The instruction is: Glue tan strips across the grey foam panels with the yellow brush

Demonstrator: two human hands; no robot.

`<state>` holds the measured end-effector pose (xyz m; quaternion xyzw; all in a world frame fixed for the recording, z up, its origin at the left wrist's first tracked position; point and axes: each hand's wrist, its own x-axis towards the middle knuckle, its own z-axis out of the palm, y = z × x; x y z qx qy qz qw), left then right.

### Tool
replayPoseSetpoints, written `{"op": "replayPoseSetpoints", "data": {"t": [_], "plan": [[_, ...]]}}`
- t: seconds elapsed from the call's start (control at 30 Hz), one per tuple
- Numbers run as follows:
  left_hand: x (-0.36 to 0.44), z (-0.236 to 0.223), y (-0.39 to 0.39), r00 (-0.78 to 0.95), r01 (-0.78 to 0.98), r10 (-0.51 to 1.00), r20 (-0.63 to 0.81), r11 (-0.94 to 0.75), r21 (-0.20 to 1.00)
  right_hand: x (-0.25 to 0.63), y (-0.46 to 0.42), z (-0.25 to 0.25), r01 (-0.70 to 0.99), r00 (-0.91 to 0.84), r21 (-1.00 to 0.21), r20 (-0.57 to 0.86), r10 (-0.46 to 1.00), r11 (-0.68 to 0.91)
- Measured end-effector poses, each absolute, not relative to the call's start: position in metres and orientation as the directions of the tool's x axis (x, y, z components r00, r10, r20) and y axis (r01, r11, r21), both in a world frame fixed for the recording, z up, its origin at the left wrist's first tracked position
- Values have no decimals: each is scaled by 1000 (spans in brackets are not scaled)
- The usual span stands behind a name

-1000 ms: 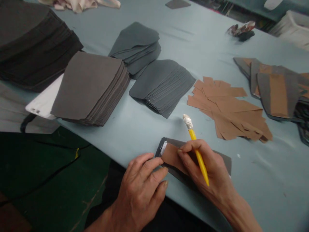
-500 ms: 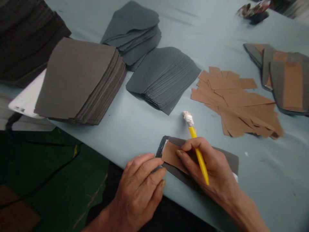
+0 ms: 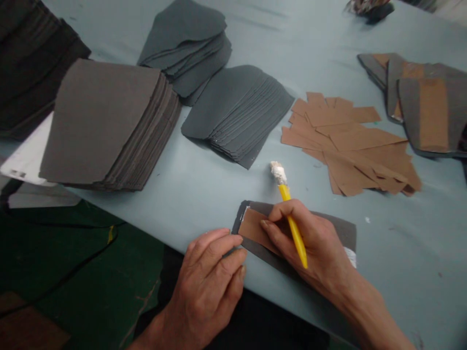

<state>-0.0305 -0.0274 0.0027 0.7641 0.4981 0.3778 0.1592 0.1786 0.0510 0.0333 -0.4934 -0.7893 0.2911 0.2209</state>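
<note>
Pale blue-grey covered the worktable (image 3: pixel 386 287) I watched from afar. Near its edge, at lower centre, a dark grey sheet (image 3: pixel 337 227) lay flat with a tan strip (image 3: pixel 255 229) across its left end and a white smear (image 3: pixel 246 213) just beside the strip. The left hand (image 3: pixel 206 287) had its fingers pressed together and rested on the sheet's near edge. The right hand (image 3: pixel 310 243) pinched a yellow stick (image 3: pixel 294 233) like a pen, its white-caked tip (image 3: pixel 278 172) raised clear of the sheet, while one fingertip (image 3: pixel 263 223) bore down on the strip. Pressing from both sides looked like a sound way to stop the strip creeping. Grey stacks (image 3: pixel 105 126) sat at upper left, loose tan strips (image 3: pixel 346 143) at centre right, and grey pieces with tan strips (image 3: pixel 432 114) at upper right.
</note>
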Motion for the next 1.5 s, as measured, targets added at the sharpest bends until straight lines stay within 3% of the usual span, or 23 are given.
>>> {"op": "replayPoseSetpoints", "data": {"t": [0.53, 1.07, 1.5], "plan": [[-31, 8, -24, 221, 629, 881, 419, -457, 629, 179, 51, 30, 647, -409, -688, 49, 911, 328], [-33, 11, -3, 331, 715, 839, 432, -522, 465, 177, 52, 32, 657, -414, -674, 52, 909, 338], [-31, 10, -2, 299, 718, 853, 428, -497, 487, 173, 51, 33, 685, -424, -608, 117, 898, 402]]}}
